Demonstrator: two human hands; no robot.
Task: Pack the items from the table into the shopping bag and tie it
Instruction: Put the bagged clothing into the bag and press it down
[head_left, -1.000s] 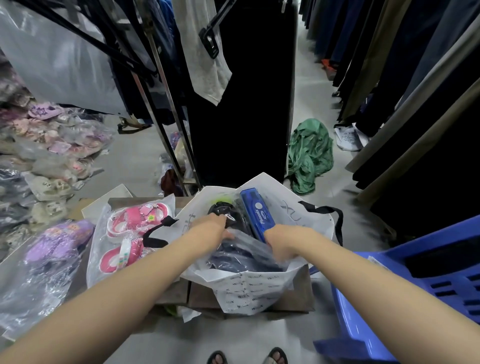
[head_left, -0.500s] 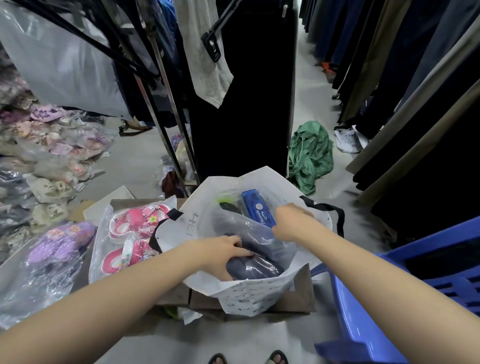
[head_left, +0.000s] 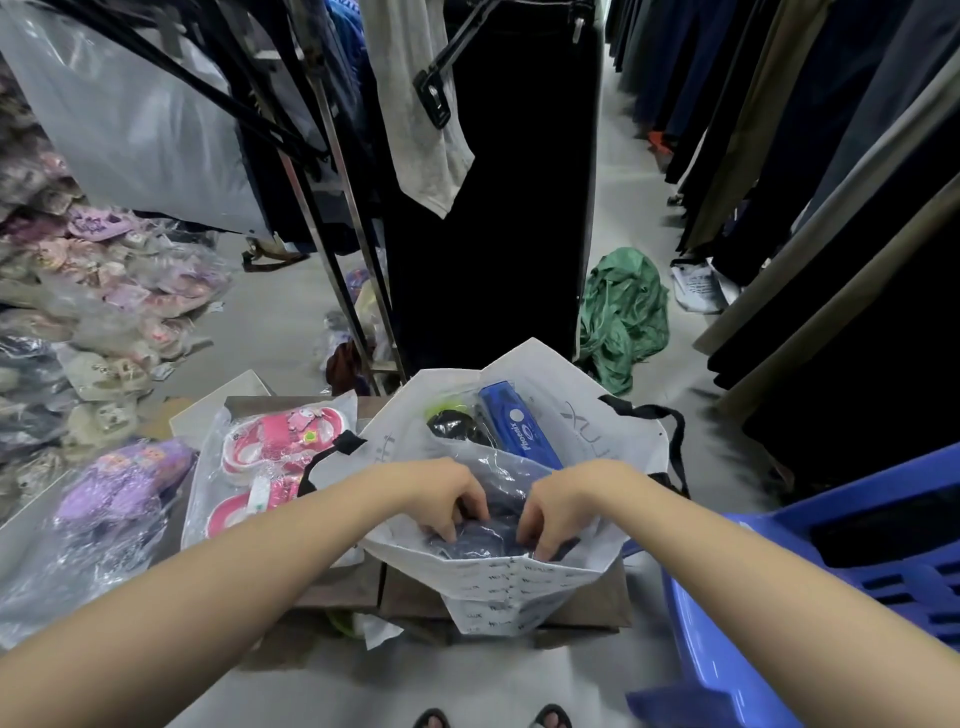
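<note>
Where it gripped the rim, right hand (head_left: 558, 506) now beside left hand (head_left: 449, 496), fingers curled on dark packet (head_left: 480, 538) (inside shopping bag (head_left: 519, 592)).

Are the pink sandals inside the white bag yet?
No, the pink sandals lie in their clear wrap on the table, left of the white bag.

I see my left hand (head_left: 447, 499) and right hand (head_left: 556, 506) both inside the white shopping bag (head_left: 519, 587), fingers curled onto a dark plastic-wrapped item (head_left: 483, 538). A blue box (head_left: 519, 431) stands behind it. 1 pack of pink sandals (head_left: 275, 457) lies on the table (head_left: 337, 592).
</note>
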